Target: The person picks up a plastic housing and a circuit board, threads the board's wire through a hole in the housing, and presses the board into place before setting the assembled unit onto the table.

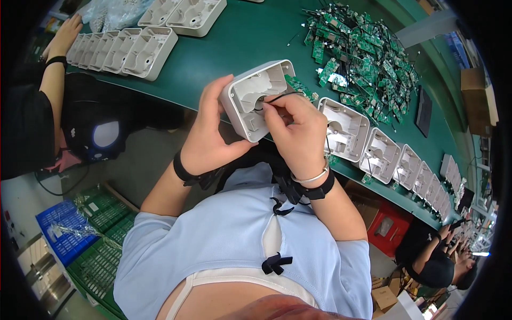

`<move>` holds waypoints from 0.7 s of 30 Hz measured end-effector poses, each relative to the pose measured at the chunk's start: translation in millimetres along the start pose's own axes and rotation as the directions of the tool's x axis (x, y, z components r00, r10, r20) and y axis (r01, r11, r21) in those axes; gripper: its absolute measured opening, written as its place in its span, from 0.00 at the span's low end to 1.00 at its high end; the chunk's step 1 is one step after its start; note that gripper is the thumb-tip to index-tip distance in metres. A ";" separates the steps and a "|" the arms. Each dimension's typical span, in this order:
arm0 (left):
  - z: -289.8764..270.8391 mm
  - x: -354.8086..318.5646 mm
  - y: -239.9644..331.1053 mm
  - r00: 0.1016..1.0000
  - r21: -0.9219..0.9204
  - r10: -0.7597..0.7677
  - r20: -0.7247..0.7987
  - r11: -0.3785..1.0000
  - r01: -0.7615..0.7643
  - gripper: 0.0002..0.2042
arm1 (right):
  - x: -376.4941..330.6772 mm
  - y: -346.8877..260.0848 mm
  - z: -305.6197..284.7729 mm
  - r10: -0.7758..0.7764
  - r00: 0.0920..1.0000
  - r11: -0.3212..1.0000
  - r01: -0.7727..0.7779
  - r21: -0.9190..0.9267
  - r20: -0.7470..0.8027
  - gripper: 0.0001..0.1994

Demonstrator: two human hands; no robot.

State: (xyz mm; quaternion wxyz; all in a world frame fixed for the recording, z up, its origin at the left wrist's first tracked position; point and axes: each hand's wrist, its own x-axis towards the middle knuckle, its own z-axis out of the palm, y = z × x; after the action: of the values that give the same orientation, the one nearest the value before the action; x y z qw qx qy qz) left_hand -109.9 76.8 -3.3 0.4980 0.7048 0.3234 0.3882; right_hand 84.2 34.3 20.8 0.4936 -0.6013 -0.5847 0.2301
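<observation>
My left hand (209, 128) grips a white plastic housing (238, 109) by its left side, holding it tilted in front of me with its open side toward me. Inside it are molded posts and a round recess. Thumb and fingers of my right hand (298, 122) pinch a thin black cable (282, 96) at the recess; the cable's tip is hidden by the fingers. That cable runs toward a green circuit board (300, 87) just beyond the housing's right edge.
A pile of green circuit boards (368, 64) with black cables covers the bench's far right. White housings (344, 128) line the right edge; more housings (150, 53) stand at left, near another person's hand (65, 34). Green crates (98, 266) and a blue crate (66, 232) sit lower left.
</observation>
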 end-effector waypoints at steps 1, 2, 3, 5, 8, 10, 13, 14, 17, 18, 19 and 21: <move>0.0 0.0 0.0 1.000 -0.005 0.006 0.008 1.000 -0.006 0.55 | -0.6 -0.1 0.8 -0.045 0.999 0.999 0.045 -0.029 -0.018 0.04; 0.0 -0.1 -0.1 1.000 -0.010 0.013 0.015 1.000 -0.012 0.55 | -1.0 -0.1 1.4 -0.044 0.999 0.999 0.043 -0.030 -0.017 0.04; 0.1 -0.2 -0.1 1.000 -0.015 0.019 0.023 1.000 -0.019 0.55 | -1.3 0.1 1.8 -0.104 0.994 0.994 0.103 -0.042 -0.013 0.04; 1.0 -1.3 0.2 1.000 -0.023 0.018 0.020 1.000 -0.017 0.55 | -1.9 0.6 2.6 -0.223 0.975 0.973 0.222 -0.067 -0.002 0.05; 2.5 -2.5 1.0 1.000 -0.040 0.016 0.014 0.999 -0.016 0.54 | -1.8 4.6 6.0 -0.225 0.974 0.974 0.224 -0.034 -0.026 0.05; 3.0 -2.6 2.7 1.000 -0.060 0.013 0.012 0.998 -0.012 0.54 | -1.0 6.2 6.4 -0.224 0.974 0.975 0.223 -0.018 -0.036 0.06; 3.0 -2.4 2.2 1.000 -0.074 0.014 0.017 0.997 -0.013 0.54 | 1.3 6.0 2.2 -0.328 0.944 0.943 0.330 -0.050 0.035 0.06; 2.2 -2.0 1.4 1.000 -0.076 0.019 0.021 0.997 -0.017 0.55 | 1.9 5.2 0.9 -0.327 0.944 0.943 0.329 -0.047 0.038 0.06; 0.4 -2.1 0.4 1.000 -0.078 0.008 0.020 0.997 -0.007 0.55 | 4.6 1.9 -3.7 -0.306 0.948 0.942 0.316 -0.117 0.090 0.08; -0.1 -2.4 0.3 1.000 -0.078 -0.003 0.018 0.997 0.005 0.55 | 5.5 1.0 -4.6 -0.306 0.947 0.942 0.315 -0.114 0.094 0.08; -0.4 -2.2 0.2 1.000 -0.078 -0.013 0.017 0.997 0.014 0.55 | 6.3 -0.1 -5.8 -0.298 0.946 0.941 0.313 -0.129 0.124 0.08; -0.8 -1.7 -0.3 1.000 -0.069 -0.017 0.017 0.997 0.018 0.56 | 7.8 -2.3 -7.2 -0.280 0.942 0.938 0.310 -0.157 0.185 0.09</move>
State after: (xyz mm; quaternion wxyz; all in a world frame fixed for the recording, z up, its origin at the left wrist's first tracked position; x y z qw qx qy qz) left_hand -111.4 75.8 -3.9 0.5282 0.6875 0.3117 0.3888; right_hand 90.9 38.8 28.1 0.4165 -0.5289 -0.7249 0.1459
